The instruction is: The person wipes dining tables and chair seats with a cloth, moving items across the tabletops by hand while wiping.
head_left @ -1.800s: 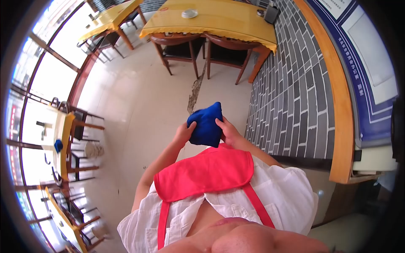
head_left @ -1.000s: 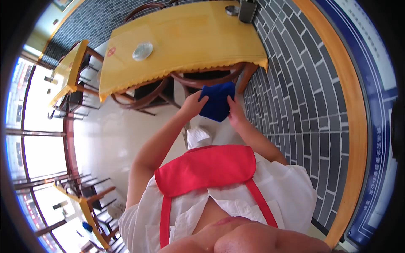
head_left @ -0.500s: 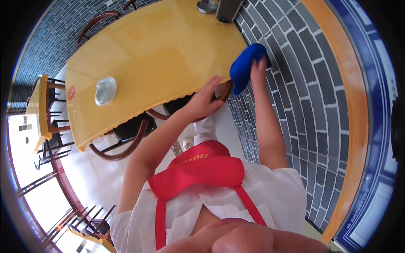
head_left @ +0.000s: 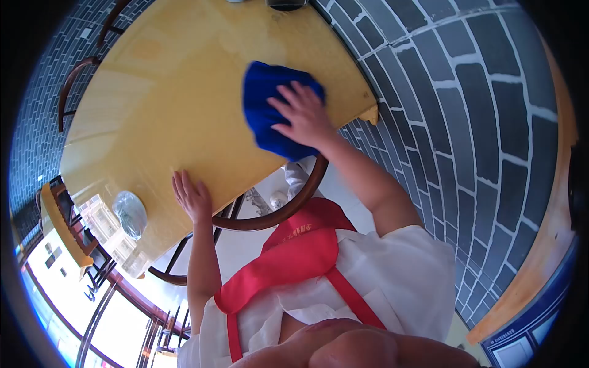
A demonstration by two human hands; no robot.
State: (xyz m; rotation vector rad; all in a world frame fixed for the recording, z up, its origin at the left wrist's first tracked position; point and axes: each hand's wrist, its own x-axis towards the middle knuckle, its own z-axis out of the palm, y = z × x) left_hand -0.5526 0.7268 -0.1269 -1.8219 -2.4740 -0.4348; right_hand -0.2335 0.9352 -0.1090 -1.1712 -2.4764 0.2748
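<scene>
A blue cloth (head_left: 261, 116) lies spread on the yellow-covered table (head_left: 184, 98), close to its near right edge. My right hand (head_left: 302, 116) rests flat on top of it, fingers spread, and hides part of the cloth. Further left, my left hand (head_left: 192, 195) is laid on the table by the near edge, its fingers stretched out and nothing in it. Left of that hand sits a clear plastic-wrapped bundle (head_left: 130, 214), whose contents I cannot make out.
A grey brick wall (head_left: 442, 122) runs along the table's right side. A wooden chair's curved back (head_left: 276, 219) stands against the near edge, below my hands. At the far edge is a dark holder (head_left: 286, 5). More chairs (head_left: 73, 86) stand at the left.
My right hand has brought the blue cloth from beside the wall leftward onto the table, where it is now spread out. My left hand has moved left and down onto the tabletop.
</scene>
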